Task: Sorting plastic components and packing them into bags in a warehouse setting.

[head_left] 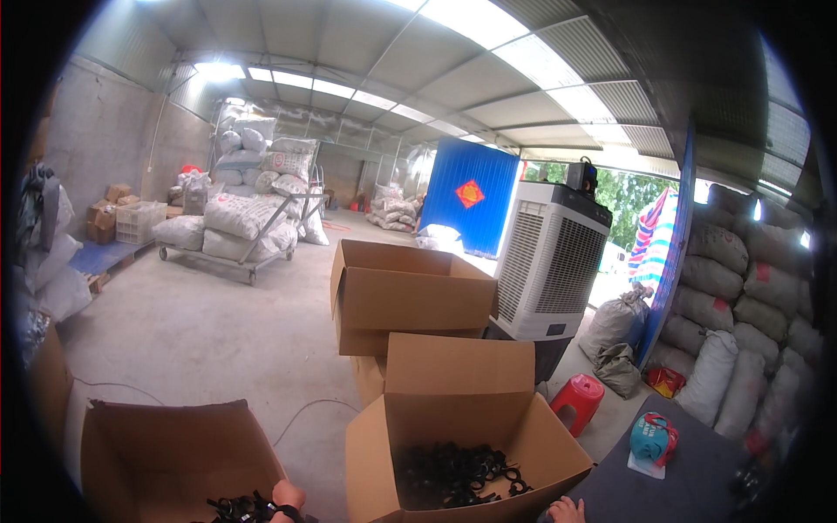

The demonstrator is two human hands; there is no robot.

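Note:
My left hand [289,496] is low at the right wall of the left cardboard box [174,440], its fingers curled. Black ring-shaped parts [240,507] lie right beside it, and a black loop crosses the hand or wrist. What the fingers hold, if anything, is hidden. A larger heap of similar black rings [466,475] fills the bottom of the open middle cardboard box [458,366]. At that box's right front corner, my right hand [567,511] shows only its fingers, slightly apart, by the dark tabletop's edge; the lower frame edge cuts off the rest.
Another open carton [410,309] stands behind the middle box, beside a white air cooler [549,261]. A red stool [577,403] is to the right. A teal-and-red item [654,438] lies on the dark tabletop [697,479]. Farther back are a loaded sack cart [253,222] and stacked sacks [715,279].

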